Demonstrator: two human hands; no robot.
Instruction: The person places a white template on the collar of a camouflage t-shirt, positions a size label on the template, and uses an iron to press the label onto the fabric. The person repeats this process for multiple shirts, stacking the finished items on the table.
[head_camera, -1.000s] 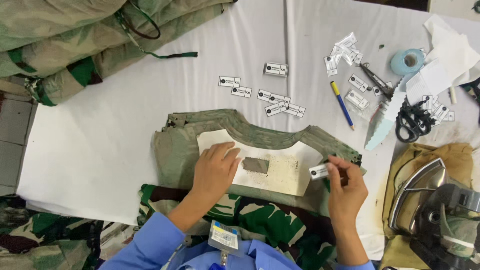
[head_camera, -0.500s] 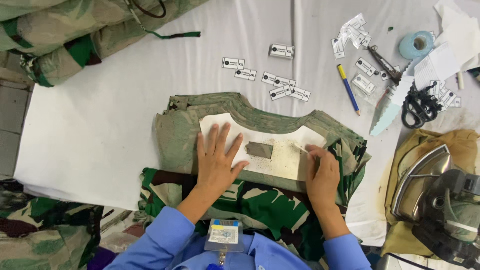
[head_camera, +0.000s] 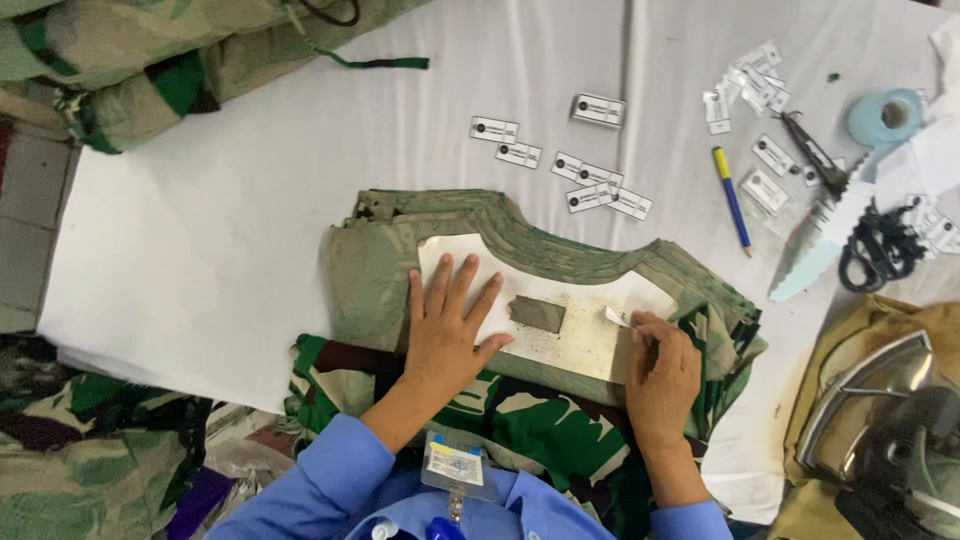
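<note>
Head view looks down on the left hand (head_camera: 447, 330), fingers spread flat, palm pressing the white collar template (head_camera: 560, 310) onto the camouflage garment piece (head_camera: 370, 270) at the near edge of the white worktop (head_camera: 200, 220). Right hand (head_camera: 660, 375) is curled, its grip pinching a small white label (head_camera: 615, 317) at the template's right end, beside a grey patch (head_camera: 537, 314).

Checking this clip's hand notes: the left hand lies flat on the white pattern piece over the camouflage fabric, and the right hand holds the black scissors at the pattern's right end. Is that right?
Not quite. The head view shows the black scissors lying untouched on the table. The right hand pinches a small white label at the right end of the white pattern piece. The left hand does lie flat on that pattern over the camouflage fabric.
</note>
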